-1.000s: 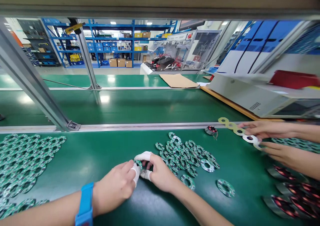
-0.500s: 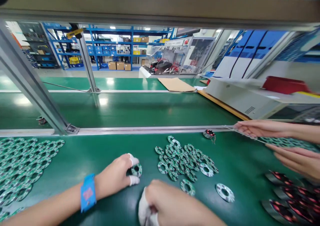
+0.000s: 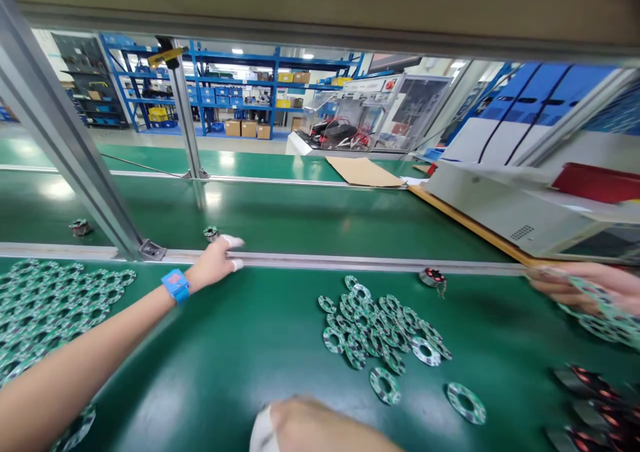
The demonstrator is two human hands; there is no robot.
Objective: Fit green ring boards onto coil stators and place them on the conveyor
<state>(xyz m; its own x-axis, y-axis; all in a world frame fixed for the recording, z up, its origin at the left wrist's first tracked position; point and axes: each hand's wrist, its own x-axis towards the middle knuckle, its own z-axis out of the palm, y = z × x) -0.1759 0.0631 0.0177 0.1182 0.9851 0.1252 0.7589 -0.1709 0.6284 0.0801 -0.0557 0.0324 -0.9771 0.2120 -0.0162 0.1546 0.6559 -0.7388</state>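
My left hand [image 3: 220,260], with white covers on its thumb and a finger and a blue band on the wrist, reaches over the metal rail. Its covered fingertips are apart with nothing between them. Right beside the knuckles, a wound motor stator with a green ring board [image 3: 211,233] on top stands on the far green surface. My right hand [image 3: 320,427] is low at the bottom edge, blurred, with a white cover showing. Its fingers are mostly out of view. Ahead of it lies a loose pile of green ring-shaped circuit boards [image 3: 367,325].
Rows of ring boards [image 3: 55,299] cover the left side. Another stator [image 3: 80,227] stands beyond the rail [image 3: 310,260]; one more [image 3: 433,278] sits near it. Copper-wound stators [image 3: 590,405] are at lower right. A co-worker's hand [image 3: 595,285] holds ring boards. A slanted metal post [image 3: 75,125] rises left.
My left hand has moved forward and left over the rail, where a board-topped stator now stands. My right hand has dropped lower. The co-worker's hand now holds ring boards.
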